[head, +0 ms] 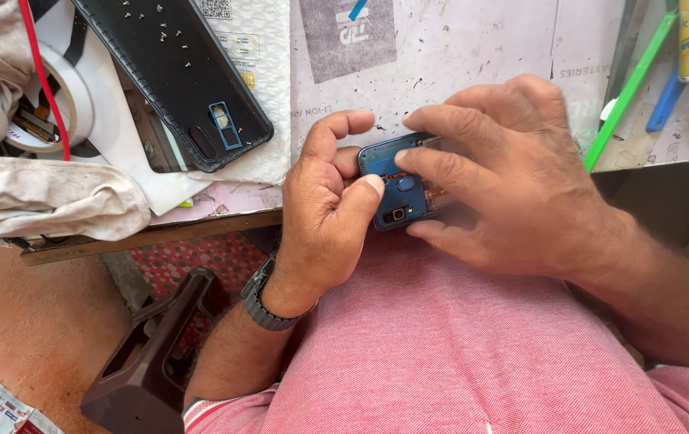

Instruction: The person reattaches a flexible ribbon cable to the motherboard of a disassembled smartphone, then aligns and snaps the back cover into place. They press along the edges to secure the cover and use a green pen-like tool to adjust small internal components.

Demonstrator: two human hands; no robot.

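While both hands grasp it, blue opened phone [403,190]: left hand [324,217] fingers curled around its end, right hand [513,189] fingertips pressing its top.

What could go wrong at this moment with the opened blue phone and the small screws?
The blue phone is held over the lap by the left hand and right hand, off the table; a slip could drop it. Loose screws lie on the black back cover; a bump might scatter them.
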